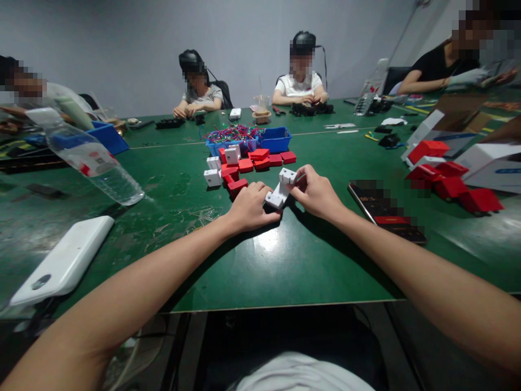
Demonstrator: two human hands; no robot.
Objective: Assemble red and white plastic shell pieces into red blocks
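Both my hands meet over the middle of the green table (285, 260). My left hand (249, 207) is closed, its fingertips gripping the near end of a small white box (280, 190). My right hand (317, 191) is closed on the far end of the same white box, which is tilted between them. Just beyond my hands lie several red boxes (260, 160) and a few white boxes (214, 171). Behind those stand two blue bins (277, 140), one holding a tangle of coloured wire ties (234, 133).
A clear water bottle (87, 157) lies at the left and a white power bank (65, 260) near the front left edge. A phone (382, 209) lies at the right, with more red boxes (451, 184) and cartons (488, 163) beyond. Several people sit around the table.
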